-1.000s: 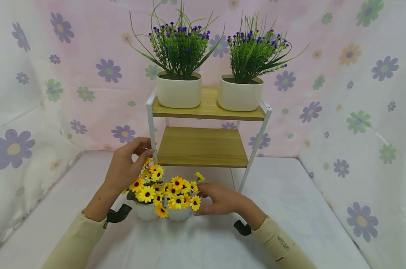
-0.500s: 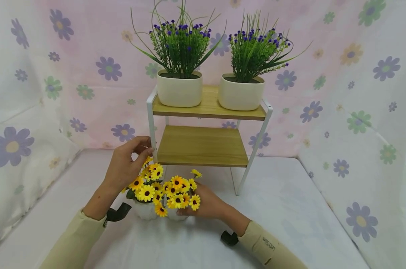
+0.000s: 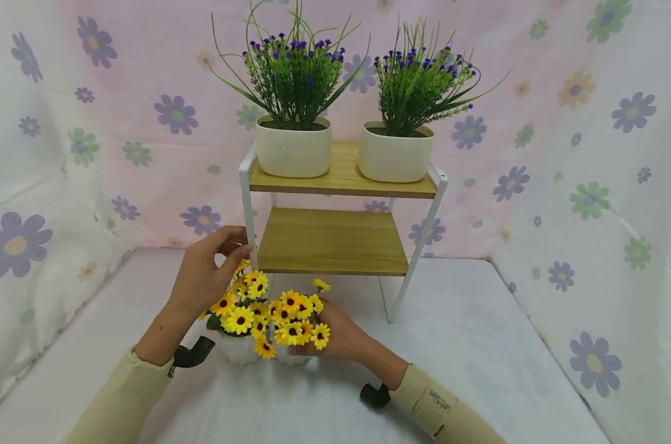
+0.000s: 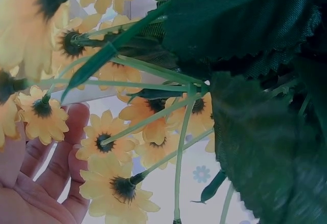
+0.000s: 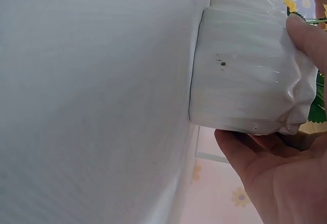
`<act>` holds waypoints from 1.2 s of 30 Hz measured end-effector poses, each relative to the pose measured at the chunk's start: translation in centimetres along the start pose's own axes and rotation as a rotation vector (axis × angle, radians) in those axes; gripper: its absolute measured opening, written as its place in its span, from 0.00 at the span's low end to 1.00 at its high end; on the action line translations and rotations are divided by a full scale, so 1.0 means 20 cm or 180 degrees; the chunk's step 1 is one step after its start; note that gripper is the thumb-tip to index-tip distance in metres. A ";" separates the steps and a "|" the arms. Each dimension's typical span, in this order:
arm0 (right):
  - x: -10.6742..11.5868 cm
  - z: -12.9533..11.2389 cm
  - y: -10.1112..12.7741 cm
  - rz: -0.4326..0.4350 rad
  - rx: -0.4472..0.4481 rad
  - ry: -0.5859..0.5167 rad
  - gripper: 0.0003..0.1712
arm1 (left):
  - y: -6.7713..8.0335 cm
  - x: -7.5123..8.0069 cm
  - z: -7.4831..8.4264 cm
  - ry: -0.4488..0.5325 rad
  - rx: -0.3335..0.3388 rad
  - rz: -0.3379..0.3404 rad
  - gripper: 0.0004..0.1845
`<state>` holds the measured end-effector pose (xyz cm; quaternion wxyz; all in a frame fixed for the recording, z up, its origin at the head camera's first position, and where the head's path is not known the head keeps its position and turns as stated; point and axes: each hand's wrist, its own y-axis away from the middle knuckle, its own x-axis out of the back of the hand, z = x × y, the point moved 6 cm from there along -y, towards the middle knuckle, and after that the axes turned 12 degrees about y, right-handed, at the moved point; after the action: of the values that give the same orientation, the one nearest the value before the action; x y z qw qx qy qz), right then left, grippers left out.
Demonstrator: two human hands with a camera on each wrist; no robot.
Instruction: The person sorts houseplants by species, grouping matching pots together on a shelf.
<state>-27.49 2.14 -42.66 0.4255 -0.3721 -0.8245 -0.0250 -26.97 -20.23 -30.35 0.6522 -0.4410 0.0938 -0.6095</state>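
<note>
Nearest the viewer, two forearms in pale yellow sleeves reach forward over a white tabletop [image 3: 480, 345]. The right hand [image 3: 341, 336] wraps around a small white ribbed pot [image 5: 245, 91] of yellow artificial daisies [image 3: 296, 317]; the wrist view shows the thumb across the pot's side and the palm under its far side, with the pot standing on the table. A second white pot [image 3: 238, 348] of the same daisies stands just to its left, touching or nearly touching it. The left hand [image 3: 205, 274] is raised beside this second bunch, fingers loosely curved with thumb and fingertips close together at the flower heads; whether it pinches a stem cannot be told. Its wrist camera looks up through stems, dark green leaves [image 4: 255, 81] and blossoms.

Just behind the daisies stands a two-tier shelf [image 3: 332, 243] with wooden boards and a white metal frame. Its lower board is bare. On the top board sit two cream pots, the left cream pot [image 3: 293, 148] and the right cream pot [image 3: 395, 154], each holding green grass-like plants with small purple flowers. A pink and white flower-print cloth [image 3: 563, 154] hangs behind.
</note>
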 end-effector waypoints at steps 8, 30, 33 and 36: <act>0.04 -0.02 0.02 -0.0039 -0.0030 0.0027 0.46 | 0.00 -0.01 0.00 0.0023 -0.0001 -0.0003 0.14; 0.49 -0.24 0.11 0.0588 -0.0094 0.0020 0.40 | 0.00 0.00 0.00 -0.0063 0.0037 0.0001 0.15; 0.56 -0.25 0.13 0.0744 -0.0142 0.0042 0.39 | 0.00 0.00 0.00 -0.0068 0.0054 0.0000 0.15; 0.63 -0.23 0.15 0.0901 -0.0401 0.0045 0.42 | 0.00 -0.01 0.00 -0.0062 0.0072 0.0007 0.15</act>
<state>-27.02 10.11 -31.39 0.4064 -0.5104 -0.7576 -0.0190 -26.92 -20.10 -30.39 0.6586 -0.4393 0.0811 -0.6055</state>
